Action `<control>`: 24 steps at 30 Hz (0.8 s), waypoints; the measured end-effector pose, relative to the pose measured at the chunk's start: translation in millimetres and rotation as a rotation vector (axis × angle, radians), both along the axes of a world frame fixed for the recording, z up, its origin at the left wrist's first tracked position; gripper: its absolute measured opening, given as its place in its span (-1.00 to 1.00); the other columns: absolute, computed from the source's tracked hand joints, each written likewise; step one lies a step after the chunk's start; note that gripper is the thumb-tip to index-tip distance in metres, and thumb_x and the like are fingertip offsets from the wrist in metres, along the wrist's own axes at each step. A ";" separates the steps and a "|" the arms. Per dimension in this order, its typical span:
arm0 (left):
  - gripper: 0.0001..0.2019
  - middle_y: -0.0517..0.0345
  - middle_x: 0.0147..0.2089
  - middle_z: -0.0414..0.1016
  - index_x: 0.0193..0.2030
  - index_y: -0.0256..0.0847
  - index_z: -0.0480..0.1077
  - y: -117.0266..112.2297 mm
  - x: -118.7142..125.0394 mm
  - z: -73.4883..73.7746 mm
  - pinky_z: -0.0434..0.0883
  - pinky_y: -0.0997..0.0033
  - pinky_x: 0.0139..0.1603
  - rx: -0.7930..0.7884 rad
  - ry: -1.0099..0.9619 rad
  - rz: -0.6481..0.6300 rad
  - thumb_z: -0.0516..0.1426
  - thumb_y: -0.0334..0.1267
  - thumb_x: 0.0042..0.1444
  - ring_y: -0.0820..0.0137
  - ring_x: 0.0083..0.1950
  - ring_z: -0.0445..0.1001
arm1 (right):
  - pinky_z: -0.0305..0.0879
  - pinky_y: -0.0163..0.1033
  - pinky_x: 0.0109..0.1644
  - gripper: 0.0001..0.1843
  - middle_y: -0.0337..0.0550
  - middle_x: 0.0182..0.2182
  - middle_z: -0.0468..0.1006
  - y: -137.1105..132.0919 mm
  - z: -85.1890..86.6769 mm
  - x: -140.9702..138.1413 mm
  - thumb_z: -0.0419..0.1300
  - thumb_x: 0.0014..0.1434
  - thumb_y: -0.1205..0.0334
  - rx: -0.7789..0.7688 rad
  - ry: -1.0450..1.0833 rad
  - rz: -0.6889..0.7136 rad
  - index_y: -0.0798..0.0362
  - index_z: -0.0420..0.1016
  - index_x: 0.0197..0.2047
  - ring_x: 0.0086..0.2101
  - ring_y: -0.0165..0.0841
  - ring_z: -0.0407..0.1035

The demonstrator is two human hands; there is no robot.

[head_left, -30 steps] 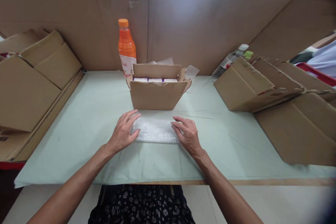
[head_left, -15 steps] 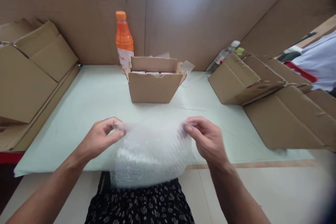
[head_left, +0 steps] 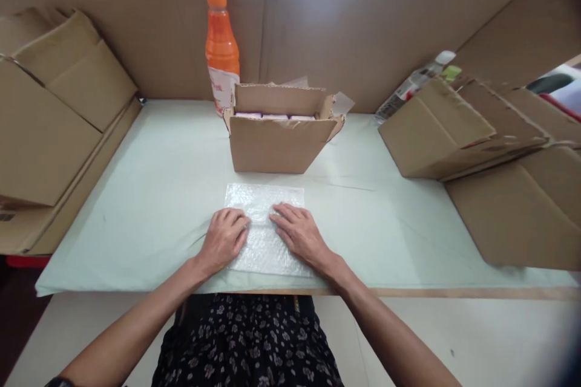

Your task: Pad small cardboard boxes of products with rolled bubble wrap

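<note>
A sheet of bubble wrap (head_left: 264,202) lies flat on the pale green table cover (head_left: 149,193), close to the near edge. My left hand (head_left: 224,239) rests palm down on its left half with the fingers stretched out. My right hand (head_left: 299,234) lies flat on its right half, fingers pointing up and left. Neither hand holds anything. Just behind the sheet stands a small open cardboard box (head_left: 279,144) with white and purple items inside.
An orange drink bottle (head_left: 221,48) stands behind the box, against the cardboard back wall. Flattened cardboard boxes (head_left: 54,121) are stacked at the left and more cardboard boxes (head_left: 490,157) at the right. A clear plastic bottle (head_left: 415,81) lies behind the right stack.
The bubble wrap, held up in the air by both hands half a second ago, now lies spread flat on the table. Both hands have gone from pinching it to pressing on it.
</note>
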State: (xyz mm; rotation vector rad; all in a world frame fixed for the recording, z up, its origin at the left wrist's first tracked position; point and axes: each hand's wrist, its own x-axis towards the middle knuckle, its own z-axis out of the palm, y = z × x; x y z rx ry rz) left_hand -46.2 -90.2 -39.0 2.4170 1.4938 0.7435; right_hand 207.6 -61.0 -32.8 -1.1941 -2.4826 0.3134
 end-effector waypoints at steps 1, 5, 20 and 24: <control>-0.77 0.01 -0.06 0.54 -0.06 -0.13 0.48 -0.9 -0.5 -1.8 0.42 0.09 0.02 -0.024 0.000 -0.011 0.08 -0.42 0.22 0.18 0.00 0.44 | 0.30 0.09 0.17 -0.67 -0.02 0.15 0.54 -2.9 1.3 5.0 0.09 0.32 0.34 -0.002 -0.011 0.021 -0.01 0.53 0.09 0.20 -0.10 0.35; -0.72 -0.02 0.07 0.51 0.04 -0.15 0.45 -1.9 -12.8 -0.4 0.41 0.08 0.11 -0.025 -0.098 -0.080 0.10 -0.41 0.22 0.18 0.11 0.42 | 0.30 0.07 0.16 -0.56 -0.05 0.18 0.52 -25.7 13.8 47.6 0.03 0.27 0.48 0.024 -0.045 0.024 -0.03 0.51 0.12 0.23 -0.14 0.32; -0.18 -0.05 0.44 0.24 0.43 -0.03 0.14 -10.8 -47.6 34.3 0.27 -0.04 0.36 -0.670 -0.408 -0.107 0.18 0.20 0.07 0.00 0.41 0.25 | 0.36 -0.24 -0.30 -0.70 -0.22 -0.40 0.52 -31.2 15.5 38.3 0.10 0.32 -0.02 -0.663 0.779 -0.431 0.04 0.47 -0.17 -0.48 -0.39 0.38; -0.49 0.02 -0.03 0.60 0.22 -0.19 0.38 -5.3 -22.9 21.2 0.47 0.20 0.02 -0.594 -0.407 0.267 0.09 -0.03 0.18 0.24 -0.07 0.55 | 0.32 -0.22 -0.26 -0.55 -0.24 -0.43 0.49 -27.5 15.1 38.0 0.16 0.23 -0.11 -0.771 0.827 -0.484 0.09 0.48 -0.02 -0.47 -0.40 0.34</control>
